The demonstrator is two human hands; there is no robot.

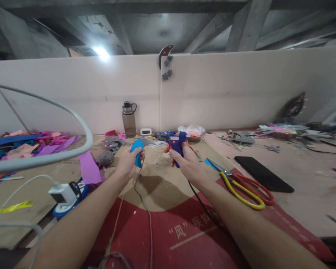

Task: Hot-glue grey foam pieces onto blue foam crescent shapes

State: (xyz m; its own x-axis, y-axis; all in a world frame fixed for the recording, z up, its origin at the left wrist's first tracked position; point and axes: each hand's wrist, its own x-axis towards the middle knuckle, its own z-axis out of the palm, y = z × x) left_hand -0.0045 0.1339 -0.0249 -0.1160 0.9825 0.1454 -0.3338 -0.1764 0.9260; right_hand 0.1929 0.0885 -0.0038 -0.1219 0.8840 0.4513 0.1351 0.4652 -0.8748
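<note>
My left hand (128, 161) is closed on a piece of blue felt (136, 151), with a grey felt part showing just beyond it. A grey yarn (141, 196) hangs from this hand and runs down over the red and brown cardboard (156, 186). In my right hand (187, 158) is a blue hot glue gun (177, 144), its nozzle pointing left towards the felt. A small red light glows on its body, and a black cord trails from its handle. The gun and the felt are apart.
Scissors (238, 183) with red and yellow handles and a black phone (263, 173) lie right. Coloured felt scraps (30, 145) and a power strip with a white charger (63, 194) are left. A bottle (128, 119) stands behind. A pale hoop (78, 127) crosses the left foreground.
</note>
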